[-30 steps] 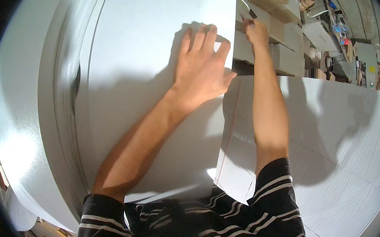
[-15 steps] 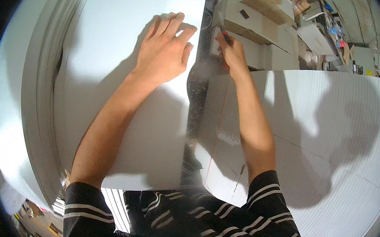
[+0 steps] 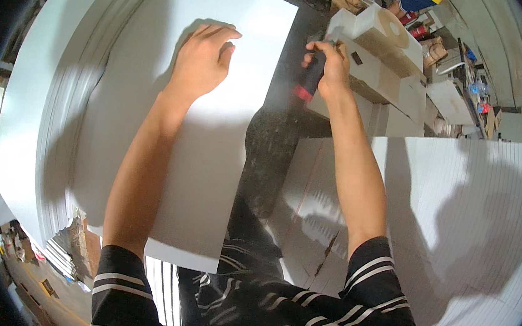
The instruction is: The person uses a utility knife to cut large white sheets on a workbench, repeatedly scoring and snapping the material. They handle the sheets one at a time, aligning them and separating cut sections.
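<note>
My left hand rests palm down, fingers loosely bent, on a large smooth white sheet. This sheet lies on top of a stack, and the hand grips nothing. Just beyond the sheet's right edge, over the dark floor, my right hand is raised with its fingers curled. It holds a slim black-and-red handled tool, red end downward. Motion smears the tool, so its exact kind and its tip cannot be made out.
Stacked white sheet edges curve along the left. A broad white lined surface lies at right, crossed by shadows. White blocks stand at the far right, with a cluttered bench behind them. Dark floor shows between the stacks.
The whole view has shifted and tilted. My right hand has turned the tool so that its red end points down. My left hand has slid back from the sheet's right edge, its fingers more bent.
</note>
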`<state>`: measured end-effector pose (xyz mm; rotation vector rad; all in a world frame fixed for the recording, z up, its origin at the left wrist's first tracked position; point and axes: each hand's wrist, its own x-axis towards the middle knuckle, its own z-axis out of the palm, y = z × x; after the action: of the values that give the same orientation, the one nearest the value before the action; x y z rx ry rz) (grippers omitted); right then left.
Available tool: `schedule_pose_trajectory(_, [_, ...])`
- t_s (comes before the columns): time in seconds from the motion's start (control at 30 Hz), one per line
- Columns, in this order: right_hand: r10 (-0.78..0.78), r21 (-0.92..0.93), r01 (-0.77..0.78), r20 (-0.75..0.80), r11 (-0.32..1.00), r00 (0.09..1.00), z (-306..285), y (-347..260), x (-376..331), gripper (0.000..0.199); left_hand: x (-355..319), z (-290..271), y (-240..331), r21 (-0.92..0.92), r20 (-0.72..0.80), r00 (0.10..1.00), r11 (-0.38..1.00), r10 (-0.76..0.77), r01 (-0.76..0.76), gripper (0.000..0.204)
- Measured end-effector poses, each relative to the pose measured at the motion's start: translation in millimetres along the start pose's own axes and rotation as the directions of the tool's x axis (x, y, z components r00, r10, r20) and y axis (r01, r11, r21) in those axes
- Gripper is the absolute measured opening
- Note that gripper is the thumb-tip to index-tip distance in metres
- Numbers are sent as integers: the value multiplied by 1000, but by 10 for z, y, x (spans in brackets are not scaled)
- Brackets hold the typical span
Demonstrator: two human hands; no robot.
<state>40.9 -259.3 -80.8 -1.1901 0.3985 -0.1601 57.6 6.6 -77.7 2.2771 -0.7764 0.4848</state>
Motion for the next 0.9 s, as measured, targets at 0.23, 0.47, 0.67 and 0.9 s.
schedule_pose_trajectory(0.23, [-223,-613,389,331,688,917,17,274,640,39,-153,128,-344,-391,40,960,880,-276,270,21])
schedule_pose_trajectory(0.47, [-297,-710,513,419,482,858,220,152,840,32,-115,-32,-280,-493,-36,967,846,-254,203,20])
schedule_pose_trajectory(0.67, [-267,-700,515,442,494,856,329,7,727,33,-119,-102,-260,-493,22,967,838,-256,233,23])
schedule_pose_trajectory(0.9, [-263,-728,560,494,395,828,319,-37,703,35,-107,-96,-225,-476,11,964,846,-266,239,26])
